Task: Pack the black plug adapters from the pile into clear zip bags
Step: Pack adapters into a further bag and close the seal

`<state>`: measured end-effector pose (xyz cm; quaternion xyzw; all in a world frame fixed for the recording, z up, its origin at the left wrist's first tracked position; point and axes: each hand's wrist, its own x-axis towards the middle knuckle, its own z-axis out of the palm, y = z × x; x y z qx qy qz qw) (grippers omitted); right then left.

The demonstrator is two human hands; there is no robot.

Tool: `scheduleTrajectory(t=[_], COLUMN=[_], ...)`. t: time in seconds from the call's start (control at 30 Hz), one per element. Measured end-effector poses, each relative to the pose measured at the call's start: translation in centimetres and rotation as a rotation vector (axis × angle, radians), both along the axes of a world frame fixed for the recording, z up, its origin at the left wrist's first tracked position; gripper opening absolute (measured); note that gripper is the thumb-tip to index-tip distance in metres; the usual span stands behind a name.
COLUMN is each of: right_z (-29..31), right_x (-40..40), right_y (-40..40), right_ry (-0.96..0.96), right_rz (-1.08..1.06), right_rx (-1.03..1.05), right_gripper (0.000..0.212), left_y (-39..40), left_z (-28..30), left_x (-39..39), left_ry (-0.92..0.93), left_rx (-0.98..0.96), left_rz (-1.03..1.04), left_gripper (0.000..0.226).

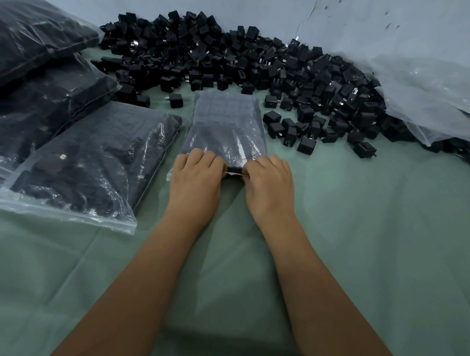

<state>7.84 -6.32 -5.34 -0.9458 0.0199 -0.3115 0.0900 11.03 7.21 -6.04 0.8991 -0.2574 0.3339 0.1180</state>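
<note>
Left hand (195, 180): lying knuckles-up at the near end of the zip bag (226, 124), its fingers (200, 156) curling down over the bag's mouth and gripping the plastic.
Right hand (269, 184): sitting just beside the left one, its fingers (271, 163) curling over the same edge and pinching the bag; the thumbs are nearly meeting.
Zip bag: lying flat on the bench (359, 235), stretching away from the fingers toward the pile, with dark adapters showing through the clear plastic in rows.
Gap between the hands: one black adapter (235, 170) is showing at the bag's mouth, between the two sets of fingers; whether a thumb is touching it cannot be told.
Pile of plug adapters (232, 58): lying beyond the far end of the bag, spreading wide and curving round to the right of the right fingers.
Filled bags (90, 167): lying to the left of the left fingers, the nearest one just beside the held bag, others stacking behind it.
Loose plastic sheet (431, 86): lying far to the right, over the pile's edge.
Bench cover: a green cloth, creasing under the forearms.
</note>
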Motion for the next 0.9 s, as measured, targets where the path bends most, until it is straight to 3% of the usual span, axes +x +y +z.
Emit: scheduleTrajectory(t=[0.43,0.9], right_z=[0.1,-0.1], right_x=[-0.2,-0.1], right_y=[-1.5,-3.2], right_ry=[0.067,0.071], right_rz=[0.012,-0.014], right_rx=[0.048,0.171], right_gripper=[0.004,0.010], left_y=[0.0,0.2], left_z=[-0.1,0.1], left_x=[0.0,0.0], left_ry=[0.004,0.066], left_rx=[0.007,-0.055], left_rz=[0.050,0.103], left_gripper=[0.015,0.011])
